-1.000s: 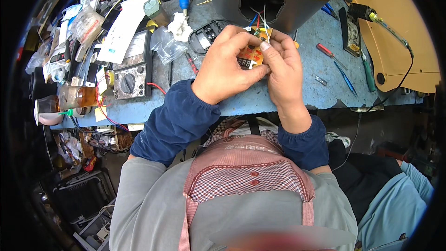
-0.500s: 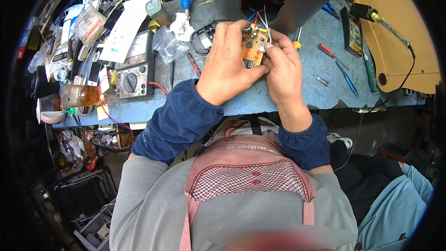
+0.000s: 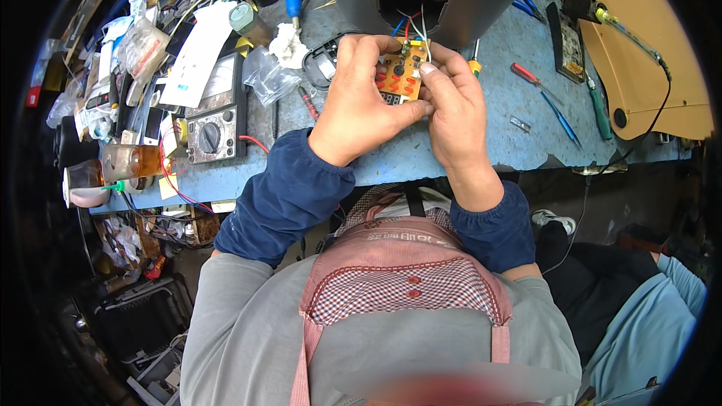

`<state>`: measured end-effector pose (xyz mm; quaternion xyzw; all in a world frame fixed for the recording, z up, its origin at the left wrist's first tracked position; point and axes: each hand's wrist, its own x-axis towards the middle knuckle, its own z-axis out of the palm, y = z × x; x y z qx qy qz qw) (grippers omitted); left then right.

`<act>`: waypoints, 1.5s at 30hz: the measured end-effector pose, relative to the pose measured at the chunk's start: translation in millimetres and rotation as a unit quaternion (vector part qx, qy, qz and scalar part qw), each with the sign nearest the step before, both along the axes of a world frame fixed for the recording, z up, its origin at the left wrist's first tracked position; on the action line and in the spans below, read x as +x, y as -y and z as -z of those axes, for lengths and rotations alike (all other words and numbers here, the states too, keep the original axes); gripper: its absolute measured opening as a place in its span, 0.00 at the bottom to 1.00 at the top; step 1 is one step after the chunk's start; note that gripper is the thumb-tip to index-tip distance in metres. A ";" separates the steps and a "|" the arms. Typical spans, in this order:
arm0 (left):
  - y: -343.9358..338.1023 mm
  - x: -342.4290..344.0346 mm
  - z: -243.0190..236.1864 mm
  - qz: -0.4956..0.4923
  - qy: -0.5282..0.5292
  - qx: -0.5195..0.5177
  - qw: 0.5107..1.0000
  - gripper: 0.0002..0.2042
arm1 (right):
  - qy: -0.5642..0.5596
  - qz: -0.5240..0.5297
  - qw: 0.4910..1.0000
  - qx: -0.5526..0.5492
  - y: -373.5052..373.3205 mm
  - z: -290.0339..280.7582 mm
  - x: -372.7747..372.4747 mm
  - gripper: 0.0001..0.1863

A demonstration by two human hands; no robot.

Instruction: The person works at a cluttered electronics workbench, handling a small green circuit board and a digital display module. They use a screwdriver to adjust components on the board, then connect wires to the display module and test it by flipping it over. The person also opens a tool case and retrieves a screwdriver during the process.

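Note:
Between my two hands is a small yellow-brown circuit board (image 3: 400, 75) with red buttons and a digit display along its near edge. My left hand (image 3: 361, 101) is closed on the board's left side, its thumb reaching under the near edge. On the right side my right hand (image 3: 456, 101) grips it, thumb against the white wire at the board's edge. Blue, red and white wires (image 3: 416, 24) run from the far end of the board into an opening in a dark grey appliance housing (image 3: 466, 19). Fingers hide parts of the board's sides.
A multimeter (image 3: 213, 135) and a clear plastic bag (image 3: 268, 79) lie left on the blue workbench (image 3: 391, 154). Right are screwdrivers, including a red-handled one (image 3: 526, 73), blue tweezers (image 3: 560, 120), a soldering iron (image 3: 617, 26) and a tan panel (image 3: 639, 90). A person's legs (image 3: 647, 316) show lower right.
The board is tilted a little differently, and more of its red buttons show beside my left fingers. The bench scene has shifted slightly in view. Both hands keep their hold.

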<state>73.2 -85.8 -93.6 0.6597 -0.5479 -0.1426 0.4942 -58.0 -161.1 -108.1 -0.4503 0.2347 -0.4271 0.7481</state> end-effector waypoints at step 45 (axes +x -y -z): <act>-0.8 2.5 -6.5 0.009 -0.003 0.013 1.000 0.40 | -0.005 0.008 1.000 -0.020 -0.3 4.8 -3.5 0.21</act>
